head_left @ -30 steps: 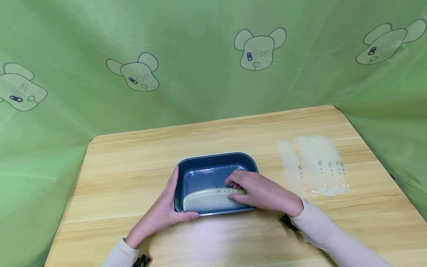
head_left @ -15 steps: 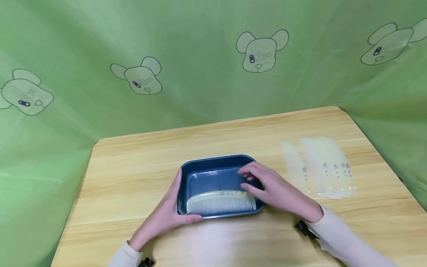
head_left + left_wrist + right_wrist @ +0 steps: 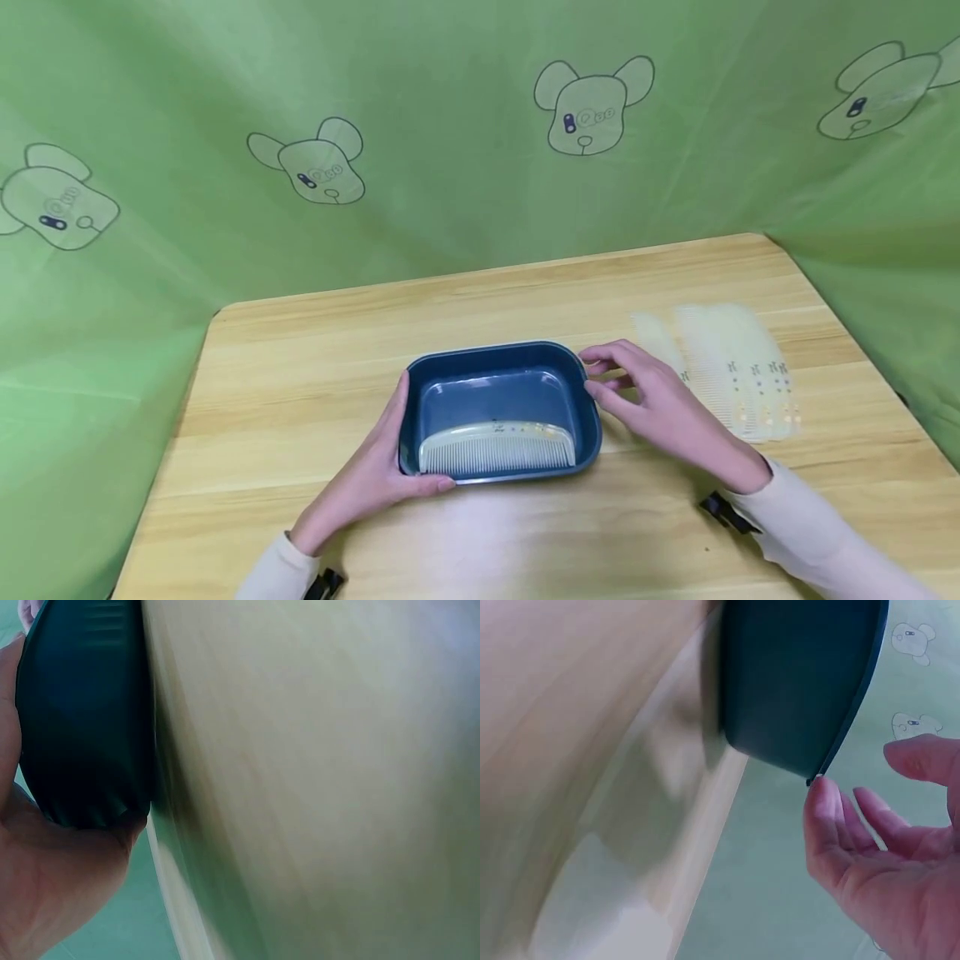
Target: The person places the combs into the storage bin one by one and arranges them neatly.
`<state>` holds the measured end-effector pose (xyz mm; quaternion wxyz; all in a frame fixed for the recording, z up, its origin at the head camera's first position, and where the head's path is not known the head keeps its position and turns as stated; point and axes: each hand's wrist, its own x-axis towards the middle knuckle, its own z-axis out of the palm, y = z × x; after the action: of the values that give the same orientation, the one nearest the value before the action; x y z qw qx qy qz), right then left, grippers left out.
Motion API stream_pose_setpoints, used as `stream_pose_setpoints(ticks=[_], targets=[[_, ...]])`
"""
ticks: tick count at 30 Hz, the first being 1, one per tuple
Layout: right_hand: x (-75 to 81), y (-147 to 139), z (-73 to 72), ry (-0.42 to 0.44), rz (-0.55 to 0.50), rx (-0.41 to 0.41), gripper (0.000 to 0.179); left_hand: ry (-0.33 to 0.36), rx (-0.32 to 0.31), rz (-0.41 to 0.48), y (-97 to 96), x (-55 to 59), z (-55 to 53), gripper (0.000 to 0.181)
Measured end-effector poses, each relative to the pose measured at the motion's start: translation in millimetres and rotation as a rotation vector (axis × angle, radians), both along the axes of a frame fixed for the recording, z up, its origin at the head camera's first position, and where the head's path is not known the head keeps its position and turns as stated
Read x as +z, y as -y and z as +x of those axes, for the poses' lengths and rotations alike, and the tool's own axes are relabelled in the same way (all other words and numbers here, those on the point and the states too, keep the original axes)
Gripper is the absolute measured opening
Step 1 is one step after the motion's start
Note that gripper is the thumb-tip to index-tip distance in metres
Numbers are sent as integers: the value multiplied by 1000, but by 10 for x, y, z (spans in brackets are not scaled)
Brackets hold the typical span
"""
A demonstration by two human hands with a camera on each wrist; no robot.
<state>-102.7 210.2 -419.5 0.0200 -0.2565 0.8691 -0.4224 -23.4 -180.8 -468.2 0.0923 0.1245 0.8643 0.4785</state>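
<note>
A blue rectangular plastic basin (image 3: 495, 400) sits on the table in the head view. Inside it, along the near wall, lies one pale green comb (image 3: 498, 450), teeth toward the person. My left hand (image 3: 375, 467) grips the basin's left end, thumb over the front rim and fingers along the side; the left wrist view shows that hand (image 3: 67, 877) wrapped against the dark outer wall. Just past the right rim is my right hand (image 3: 663, 400), holding nothing, fingers loosely bent. In the right wrist view a fingertip of this hand (image 3: 892, 855) is right at the basin's rim.
Several pale combs (image 3: 738, 375) lie overlapped in a fan on the right of the wooden table (image 3: 300, 350). A single comb (image 3: 656, 337) lies to their left, partly behind the right hand. A green curtain (image 3: 450, 167) with printed bear heads surrounds the table.
My right hand has let go of the comb, leaving it in the basin, and moved right, out over the rim. The left hand stays on the basin.
</note>
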Motion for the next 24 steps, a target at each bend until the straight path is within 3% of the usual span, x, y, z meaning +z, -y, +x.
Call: stream_pose_setpoints(ticks=[9, 16, 24], targets=[[6, -175, 67, 47, 93, -152, 48, 4, -3, -1, -23, -1, -7, 150], [-11, -298, 28, 76, 191, -240, 61, 2, 0, 6, -18, 26, -13, 150], [-118, -404, -21, 18, 283, -285, 73, 11, 8, 9, -3, 42, 9, 150]])
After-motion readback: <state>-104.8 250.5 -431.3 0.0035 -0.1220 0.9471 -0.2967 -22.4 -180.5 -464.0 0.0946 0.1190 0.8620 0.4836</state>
